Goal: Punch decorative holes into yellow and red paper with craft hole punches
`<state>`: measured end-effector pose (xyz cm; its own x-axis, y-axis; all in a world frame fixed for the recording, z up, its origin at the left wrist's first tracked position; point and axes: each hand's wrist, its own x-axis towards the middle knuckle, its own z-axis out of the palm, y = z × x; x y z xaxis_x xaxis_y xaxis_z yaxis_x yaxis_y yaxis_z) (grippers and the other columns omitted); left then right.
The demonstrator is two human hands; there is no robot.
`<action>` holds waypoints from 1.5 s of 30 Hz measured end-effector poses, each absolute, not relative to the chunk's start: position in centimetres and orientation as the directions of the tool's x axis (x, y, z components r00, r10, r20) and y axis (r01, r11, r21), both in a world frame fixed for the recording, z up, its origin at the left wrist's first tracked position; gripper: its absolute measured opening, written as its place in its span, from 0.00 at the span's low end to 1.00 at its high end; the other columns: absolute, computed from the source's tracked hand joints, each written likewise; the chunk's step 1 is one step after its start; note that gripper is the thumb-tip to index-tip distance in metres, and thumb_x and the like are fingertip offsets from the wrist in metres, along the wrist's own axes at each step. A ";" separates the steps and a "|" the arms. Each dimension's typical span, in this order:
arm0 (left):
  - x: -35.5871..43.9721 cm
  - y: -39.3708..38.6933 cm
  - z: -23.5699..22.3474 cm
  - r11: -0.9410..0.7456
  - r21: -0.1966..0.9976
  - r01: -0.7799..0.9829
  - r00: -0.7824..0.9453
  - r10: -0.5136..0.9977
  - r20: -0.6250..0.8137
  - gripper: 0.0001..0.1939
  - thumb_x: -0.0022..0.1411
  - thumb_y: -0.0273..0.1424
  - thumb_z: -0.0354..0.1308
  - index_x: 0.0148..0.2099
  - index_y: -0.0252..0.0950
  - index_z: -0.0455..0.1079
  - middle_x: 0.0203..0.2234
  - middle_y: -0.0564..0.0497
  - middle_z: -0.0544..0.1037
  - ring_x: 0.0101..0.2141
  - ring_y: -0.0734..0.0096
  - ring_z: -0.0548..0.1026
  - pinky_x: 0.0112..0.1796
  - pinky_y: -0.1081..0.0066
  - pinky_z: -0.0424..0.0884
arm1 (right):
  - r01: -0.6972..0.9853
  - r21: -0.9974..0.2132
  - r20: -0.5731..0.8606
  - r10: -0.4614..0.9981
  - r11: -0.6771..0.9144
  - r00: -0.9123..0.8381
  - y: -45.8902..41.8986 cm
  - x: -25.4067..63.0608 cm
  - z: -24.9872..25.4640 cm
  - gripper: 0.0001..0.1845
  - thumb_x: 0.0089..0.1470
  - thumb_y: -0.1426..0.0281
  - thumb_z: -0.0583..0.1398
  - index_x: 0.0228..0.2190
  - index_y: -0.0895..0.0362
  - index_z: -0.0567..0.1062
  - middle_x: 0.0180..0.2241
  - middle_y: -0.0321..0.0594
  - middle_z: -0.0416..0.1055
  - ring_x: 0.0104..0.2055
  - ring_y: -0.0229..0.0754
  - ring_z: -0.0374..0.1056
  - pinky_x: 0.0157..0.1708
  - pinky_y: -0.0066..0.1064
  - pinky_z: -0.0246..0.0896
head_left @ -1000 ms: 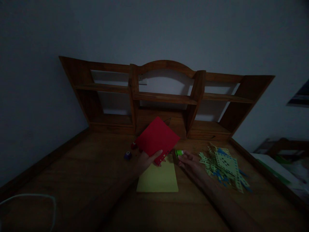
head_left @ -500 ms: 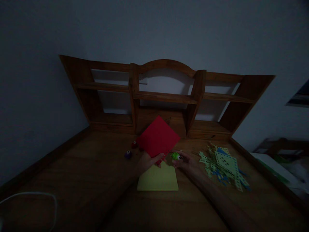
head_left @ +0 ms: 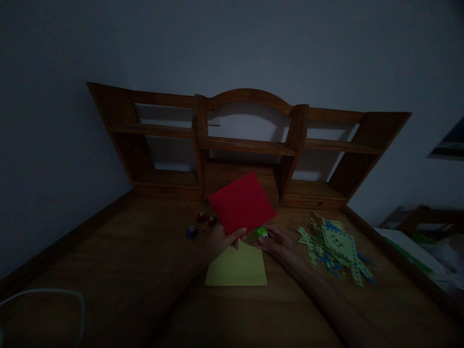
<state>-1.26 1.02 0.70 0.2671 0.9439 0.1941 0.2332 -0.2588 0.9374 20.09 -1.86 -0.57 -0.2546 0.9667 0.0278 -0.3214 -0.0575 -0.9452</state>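
Here's the left hand [head_left: 217, 241] pinching the red sheet [head_left: 242, 200] by its near end, above the counter [head_left: 145, 251]; the right hand [head_left: 277, 240] holds the small green gadget [head_left: 261, 232] close alongside. Yellow paper [head_left: 236, 269] lies nearer, purple gadget [head_left: 192, 232] left, pale-green pile [head_left: 339, 244] right.

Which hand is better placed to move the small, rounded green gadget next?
Probably the right hand: it has the gadget in its grip, while the left hand holds the flat red paper sheet.
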 end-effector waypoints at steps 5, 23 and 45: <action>-1.3 1.0 0.6 -0.289 0.933 0.215 0.268 0.936 0.229 0.19 0.57 0.45 0.57 0.27 0.34 0.73 0.19 0.51 0.76 0.19 0.72 0.71 0.25 0.73 0.67 | -0.289 -0.955 0.011 0.966 -0.066 -0.257 -1.6 20.0 -1.1 0.24 0.41 0.69 0.70 0.42 0.51 0.73 0.40 0.38 0.74 0.40 0.44 0.73 0.47 0.40 0.65; -1.2 1.4 -0.7 -0.295 0.934 0.200 0.286 0.930 0.232 0.20 0.57 0.46 0.57 0.26 0.34 0.73 0.15 0.52 0.73 0.19 0.71 0.71 0.24 0.73 0.65 | -0.227 -0.973 0.014 0.972 -0.041 -0.234 -1.6 19.8 -1.2 0.27 0.37 0.68 0.72 0.42 0.51 0.73 0.42 0.38 0.74 0.41 0.44 0.72 0.47 0.39 0.64; -1.3 1.3 -0.4 -0.284 0.923 0.259 0.277 0.938 0.210 0.22 0.57 0.48 0.56 0.26 0.33 0.73 0.18 0.49 0.76 0.20 0.69 0.74 0.24 0.73 0.67 | -0.197 -0.980 0.081 0.968 0.034 -0.236 -1.4 20.0 -1.6 0.25 0.39 0.65 0.71 0.42 0.50 0.73 0.42 0.38 0.74 0.41 0.43 0.71 0.45 0.37 0.64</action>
<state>-1.33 1.31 -0.36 0.2768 0.9376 0.2105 0.2590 -0.2837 0.9233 19.99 -1.36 -1.63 -0.2360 0.9683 0.0814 -0.1973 0.0343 -0.9797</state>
